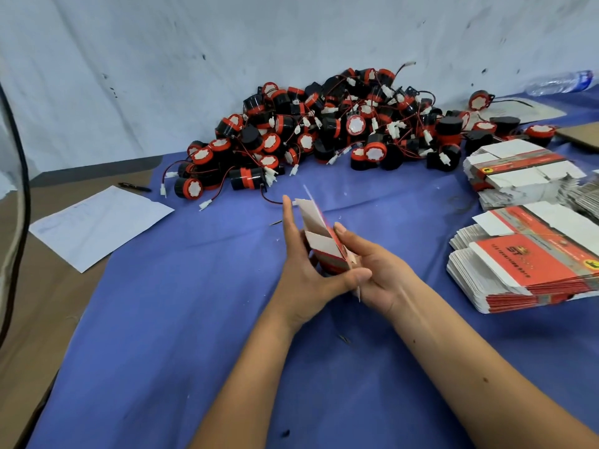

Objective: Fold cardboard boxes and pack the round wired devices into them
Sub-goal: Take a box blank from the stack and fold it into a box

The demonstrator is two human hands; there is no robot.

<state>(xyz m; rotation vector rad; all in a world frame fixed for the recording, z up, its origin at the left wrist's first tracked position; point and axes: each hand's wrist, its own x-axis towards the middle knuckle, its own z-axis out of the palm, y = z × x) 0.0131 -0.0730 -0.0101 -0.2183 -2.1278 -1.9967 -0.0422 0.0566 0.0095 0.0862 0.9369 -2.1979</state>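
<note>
Box (321, 241): held upright between both hands, flaps splayed.
Left hand (303, 270): fingers straight behind box, thumb pinched on its base.
Right hand (377, 273): fingers curled against its right side.
Devices (324, 131): heaped behind.

Work setting: a desk (42, 319) with a brown top, largely covered by a blue cloth (194, 319), stands against a pale sheet backdrop (129, 59) marked with dark specks; a black cable (19, 189) hangs at far left; lighting even and diffuse
</note>
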